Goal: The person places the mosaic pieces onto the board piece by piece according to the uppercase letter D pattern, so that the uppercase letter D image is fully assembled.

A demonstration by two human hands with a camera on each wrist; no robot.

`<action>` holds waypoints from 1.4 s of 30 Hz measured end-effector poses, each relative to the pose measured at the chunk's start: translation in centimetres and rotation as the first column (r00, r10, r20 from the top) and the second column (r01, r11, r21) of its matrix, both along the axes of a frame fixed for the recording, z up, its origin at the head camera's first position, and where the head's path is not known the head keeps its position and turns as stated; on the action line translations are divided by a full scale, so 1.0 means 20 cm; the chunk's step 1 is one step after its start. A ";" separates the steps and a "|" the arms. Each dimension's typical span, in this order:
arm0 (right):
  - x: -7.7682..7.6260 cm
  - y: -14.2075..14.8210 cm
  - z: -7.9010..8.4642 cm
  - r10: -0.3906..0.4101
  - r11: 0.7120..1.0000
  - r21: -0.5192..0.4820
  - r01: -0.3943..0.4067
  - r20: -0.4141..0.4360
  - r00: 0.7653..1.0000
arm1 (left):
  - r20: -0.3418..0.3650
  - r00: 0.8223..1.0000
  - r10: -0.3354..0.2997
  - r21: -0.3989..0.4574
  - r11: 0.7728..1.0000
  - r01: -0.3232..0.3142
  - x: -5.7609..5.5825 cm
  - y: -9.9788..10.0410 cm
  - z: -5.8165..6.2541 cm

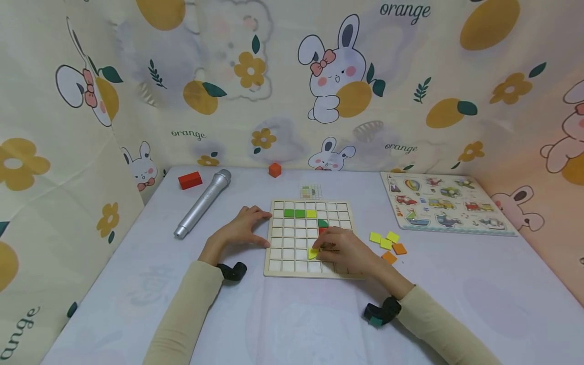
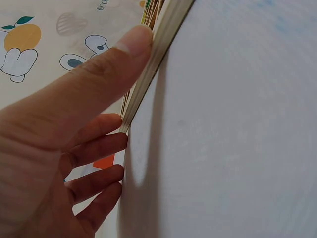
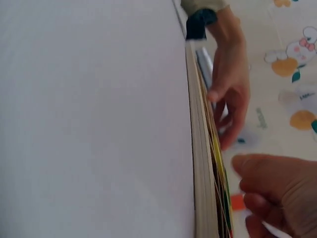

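Two beige sleeves [image 1: 187,306] reach in from the lower side of the head view, with a dark strap [image 1: 232,271] at the left wrist and another at the right one. Between the hands lies a pale grid board [image 1: 288,253], flat on the white table [image 1: 292,319]. Left hand [image 1: 242,225] is at the board's left edge: its thumb and fingers are spread wide apart, and the thumb touches the rim. Right hand [image 1: 344,248] is over the right part of the board, with its fingers bent and thumb and forefinger close together. Just at these fingertips is a yellow piece [image 1: 312,253], in the lower half of the grid; whether the fingers pinch it or only touch it, I cannot tell.

As for its look, the board has a light wooden rim and many square whitish cells, divided by thin lines. Near its top, two green tiles [image 1: 294,213] and one yellow tile [image 1: 311,214] form a row. Lower and more to the right are a green piece [image 1: 323,223] and a red piece [image 1: 322,231], the latter partly covered by the right hand. Beside the board's right edge, three loose yellow tiles [image 1: 386,244] and two orange tiles [image 1: 399,249] lie in a small group.
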State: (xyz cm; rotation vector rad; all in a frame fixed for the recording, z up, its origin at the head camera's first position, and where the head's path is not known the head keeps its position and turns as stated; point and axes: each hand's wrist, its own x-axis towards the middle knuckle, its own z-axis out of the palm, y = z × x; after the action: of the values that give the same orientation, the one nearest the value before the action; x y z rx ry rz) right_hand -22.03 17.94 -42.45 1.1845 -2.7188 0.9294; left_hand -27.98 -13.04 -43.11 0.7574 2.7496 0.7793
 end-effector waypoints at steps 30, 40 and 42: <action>0.11 0.75 0.02 -0.209 0.975 0.111 0.195 0.128 0.970 | 0.014 1.000 0.000 0.011 1.000 0.000 0.03 0.01 0.02; 0.10 0.72 -0.01 -0.210 0.975 0.076 0.207 0.042 0.977 | 0.016 1.000 -0.001 0.007 1.000 0.001 0.03 0.01 0.02; 0.09 0.69 0.00 -0.195 0.980 0.048 0.194 0.017 0.981 | 0.016 1.000 0.000 0.011 1.000 0.000 0.03 0.01 0.02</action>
State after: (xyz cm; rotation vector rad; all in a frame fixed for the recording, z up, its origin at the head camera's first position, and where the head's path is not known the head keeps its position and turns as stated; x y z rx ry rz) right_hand -20.25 31.71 -42.51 0.8971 -2.8238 0.8633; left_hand -27.48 -12.87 -42.63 0.7502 2.7330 0.7978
